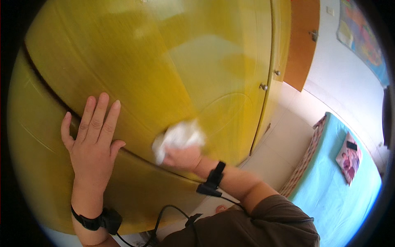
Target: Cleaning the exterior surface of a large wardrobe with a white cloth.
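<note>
A white cloth [182,136], blurred by motion, is bunched in my right hand [183,157] against a yellow wooden wardrobe door [139,77]. To its left, my left hand [94,139] lies flat with fingers apart, across the dark seam between that door and the neighbouring yellow panel [40,148]; it holds nothing. Each wrist wears a black strap with a small device and a cable. The cloth hides most of my right fingers.
Round metal knobs [264,86] sit near the wardrobe's right edge. Beyond stands a brown door [301,43] with a lever handle. A bed with a turquoise sheet [327,197] lies at right, bearing a printed cushion [348,162] and a dark phone [351,145]. Cables [159,216] hang near my body.
</note>
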Action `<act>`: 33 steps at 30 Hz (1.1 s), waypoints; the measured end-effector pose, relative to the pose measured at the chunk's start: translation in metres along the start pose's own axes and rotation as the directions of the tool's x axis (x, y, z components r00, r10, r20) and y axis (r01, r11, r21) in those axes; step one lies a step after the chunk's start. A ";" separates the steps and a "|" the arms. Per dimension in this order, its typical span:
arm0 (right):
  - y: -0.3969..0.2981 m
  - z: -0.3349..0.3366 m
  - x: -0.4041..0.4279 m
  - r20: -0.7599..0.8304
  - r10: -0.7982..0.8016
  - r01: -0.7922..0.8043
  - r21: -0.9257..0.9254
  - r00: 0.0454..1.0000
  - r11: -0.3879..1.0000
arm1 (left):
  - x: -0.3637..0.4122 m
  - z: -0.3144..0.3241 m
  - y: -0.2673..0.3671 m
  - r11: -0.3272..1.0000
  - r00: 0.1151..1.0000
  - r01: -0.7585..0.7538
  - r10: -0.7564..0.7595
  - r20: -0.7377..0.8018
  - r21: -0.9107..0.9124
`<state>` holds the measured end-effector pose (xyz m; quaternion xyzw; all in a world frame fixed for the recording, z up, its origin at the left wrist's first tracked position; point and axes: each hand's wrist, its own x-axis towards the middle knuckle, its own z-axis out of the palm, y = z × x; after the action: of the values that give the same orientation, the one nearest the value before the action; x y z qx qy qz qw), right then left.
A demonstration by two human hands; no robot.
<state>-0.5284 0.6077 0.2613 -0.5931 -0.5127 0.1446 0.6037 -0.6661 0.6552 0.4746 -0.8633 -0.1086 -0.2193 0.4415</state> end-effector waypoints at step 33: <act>0.042 -0.148 0.021 -0.915 -0.253 -0.348 -0.359 0.316 0.866 | 0.014 -0.016 0.030 0.790 0.986 -0.129 0.039 0.161 0.599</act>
<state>-0.3842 0.5507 0.2688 -0.7118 -0.0607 -0.3481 0.6070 -0.6468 0.6242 0.4680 -0.6932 -0.1653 -0.0919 0.6955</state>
